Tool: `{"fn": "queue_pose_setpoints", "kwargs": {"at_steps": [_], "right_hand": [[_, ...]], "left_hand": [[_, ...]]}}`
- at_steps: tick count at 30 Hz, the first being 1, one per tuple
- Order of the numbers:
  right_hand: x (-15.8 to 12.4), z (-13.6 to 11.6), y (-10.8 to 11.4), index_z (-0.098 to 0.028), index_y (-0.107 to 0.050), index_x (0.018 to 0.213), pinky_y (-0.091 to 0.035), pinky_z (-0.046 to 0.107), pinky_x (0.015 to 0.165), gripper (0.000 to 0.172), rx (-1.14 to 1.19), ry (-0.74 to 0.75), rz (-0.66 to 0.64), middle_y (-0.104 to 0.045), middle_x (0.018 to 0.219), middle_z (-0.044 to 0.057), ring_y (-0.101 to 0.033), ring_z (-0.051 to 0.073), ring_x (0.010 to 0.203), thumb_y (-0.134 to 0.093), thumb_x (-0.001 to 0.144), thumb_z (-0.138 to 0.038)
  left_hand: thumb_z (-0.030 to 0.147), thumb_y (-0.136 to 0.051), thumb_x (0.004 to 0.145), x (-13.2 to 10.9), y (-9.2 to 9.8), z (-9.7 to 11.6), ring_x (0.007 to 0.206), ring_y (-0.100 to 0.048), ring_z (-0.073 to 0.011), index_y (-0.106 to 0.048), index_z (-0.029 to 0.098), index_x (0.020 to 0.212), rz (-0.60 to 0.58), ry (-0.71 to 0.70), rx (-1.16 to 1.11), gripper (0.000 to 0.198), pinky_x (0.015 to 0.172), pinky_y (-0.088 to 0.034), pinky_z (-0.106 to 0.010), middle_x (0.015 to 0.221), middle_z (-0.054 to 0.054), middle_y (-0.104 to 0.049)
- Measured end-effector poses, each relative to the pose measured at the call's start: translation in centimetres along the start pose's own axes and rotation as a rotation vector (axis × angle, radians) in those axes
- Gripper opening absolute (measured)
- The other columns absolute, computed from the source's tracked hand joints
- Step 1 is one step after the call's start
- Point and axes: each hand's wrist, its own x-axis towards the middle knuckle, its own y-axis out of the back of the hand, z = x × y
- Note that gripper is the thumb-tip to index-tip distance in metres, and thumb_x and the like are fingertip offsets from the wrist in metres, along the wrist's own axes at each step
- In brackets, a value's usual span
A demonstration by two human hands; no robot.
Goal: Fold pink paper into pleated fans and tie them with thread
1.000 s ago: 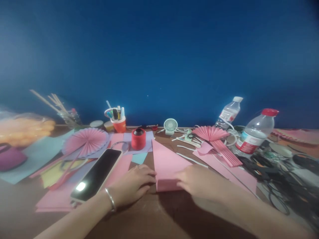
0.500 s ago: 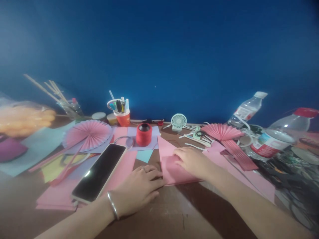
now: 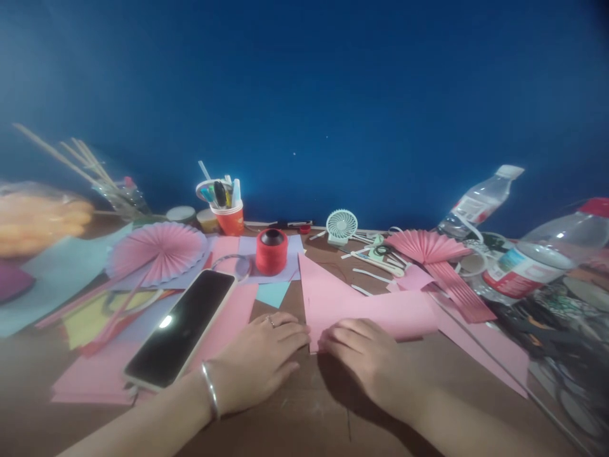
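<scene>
A folded sheet of pink paper (image 3: 380, 312) lies on the table in front of me, its upper left corner rising to a point. Beside its left edge, my left hand (image 3: 264, 357) rests palm down with fingers stretched out, the tips touching the paper's edge. A ring and a silver bracelet (image 3: 210, 390) are on that hand and wrist. My right hand (image 3: 368, 358) is at the paper's near left corner, fingers bent and held together on the edge; its thumb is hidden. Close to the left hand, a phone (image 3: 183, 330) lies on pink sheets (image 3: 90, 374).
Behind stand a red thread spool (image 3: 271, 254), a cup of pens (image 3: 229, 219) and a small fan (image 3: 341, 225). Pleated paper fans lie left (image 3: 159, 254) and right (image 3: 425, 246). At right are a tilted bottle (image 3: 480, 200), a cut bottle (image 3: 526, 270) and cables (image 3: 547, 336).
My right hand has moved back toward me, from the middle of the pink paper to its near edge. More of the paper's right part shows. The left hand has stayed almost in place.
</scene>
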Motion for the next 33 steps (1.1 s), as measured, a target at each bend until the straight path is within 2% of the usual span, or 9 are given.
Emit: {"fn": "queue_pose_setpoints", "kwargs": {"at_steps": [6,13,20,27,33], "right_hand": [[-0.1,0.5,0.3,-0.020,-0.055,0.111,-0.039,0.035,0.090,0.029,0.125,-0.013,-0.031,-0.061,0.106,0.005,-0.049,0.017,0.102,-0.039,0.087,-0.016],[0.3,1.0,0.4,-0.021,-0.055,0.112,-0.039,0.033,0.090,0.031,0.159,0.035,-0.092,-0.061,0.108,0.004,-0.048,0.016,0.106,-0.038,0.087,-0.015],[0.7,1.4,0.9,-0.019,-0.057,0.108,-0.039,0.032,0.090,0.030,0.146,0.082,-0.106,-0.061,0.106,0.005,-0.048,0.015,0.106,-0.035,0.088,-0.015],[0.7,1.6,0.8,-0.021,-0.058,0.107,-0.039,0.032,0.090,0.028,0.169,0.065,-0.111,-0.062,0.107,0.003,-0.049,0.014,0.106,-0.039,0.087,-0.015],[0.8,1.7,0.9,-0.021,-0.057,0.108,-0.038,0.034,0.090,0.028,0.135,0.051,-0.109,-0.061,0.109,0.004,-0.050,0.015,0.106,-0.038,0.088,-0.017]], "left_hand": [[0.020,-0.041,0.084,0.0,-0.4,-0.8,0.122,-0.034,-0.0219,-0.050,0.023,0.115,0.003,-0.100,0.068,0.032,0.099,-0.032,-0.038,0.129,-0.002,-0.046],[0.024,-0.042,0.084,0.1,-0.6,-1.0,0.123,-0.033,-0.0217,-0.043,0.023,0.122,-0.022,-0.095,0.109,0.039,0.100,-0.030,-0.038,0.128,-0.002,-0.047],[0.023,-0.043,0.084,0.0,-0.4,-1.0,0.124,-0.031,-0.0226,-0.044,0.024,0.122,-0.024,-0.158,0.128,0.038,0.103,-0.026,-0.040,0.130,-0.003,-0.045],[0.021,-0.042,0.084,-0.1,-0.1,-1.0,0.125,-0.030,-0.0246,-0.041,0.025,0.126,-0.048,-0.194,0.136,0.042,0.103,-0.026,-0.041,0.129,-0.001,-0.046],[0.009,-0.044,0.073,-0.2,-0.3,-1.1,0.125,-0.029,-0.0267,-0.036,0.023,0.129,-0.078,-0.199,0.143,0.058,0.102,-0.027,-0.043,0.133,-0.002,-0.042]]}}
